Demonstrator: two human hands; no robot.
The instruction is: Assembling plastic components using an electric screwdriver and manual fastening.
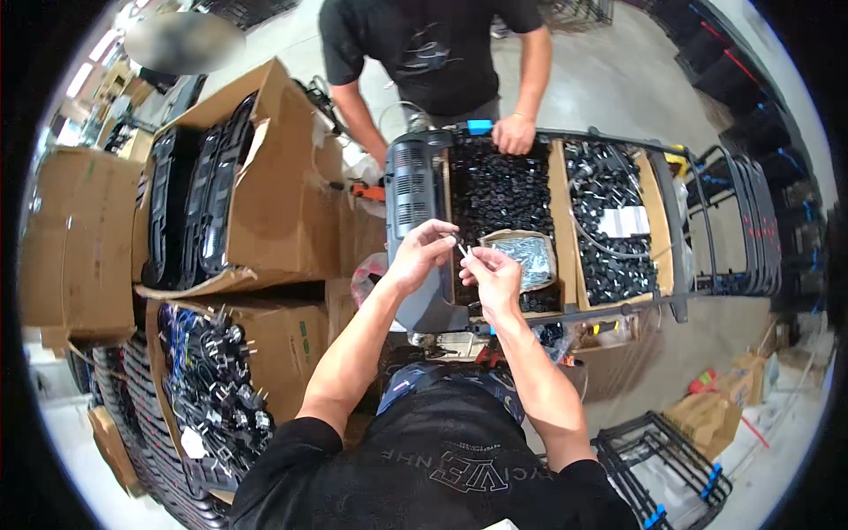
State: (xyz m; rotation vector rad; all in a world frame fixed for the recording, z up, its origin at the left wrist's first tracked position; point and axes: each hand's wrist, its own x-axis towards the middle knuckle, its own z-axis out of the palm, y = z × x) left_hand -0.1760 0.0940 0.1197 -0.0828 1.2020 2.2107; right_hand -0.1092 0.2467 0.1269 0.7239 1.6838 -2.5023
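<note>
My left hand [422,254] and my right hand [494,279] are raised close together over the near left part of a cardboard tray [556,190]. A thin pale piece [463,251], perhaps a screw, sticks up from the pinched fingertips of my right hand. The left thumb and forefinger are pinched too, just beside it; what they hold is too small to make out. Right of my hands sits a small open box [526,258] of silver screws. Behind it lie many small black parts [499,190]. A grey vented housing [412,190] stands left of my hands.
Across from me, a person's hand [514,134] rests at the tray's far edge. To the right lie more black parts [609,256] in another compartment. Cardboard boxes on the left hold black panels [199,190] and plugs with cords [216,371]. Black metal frames [662,473] stand lower right.
</note>
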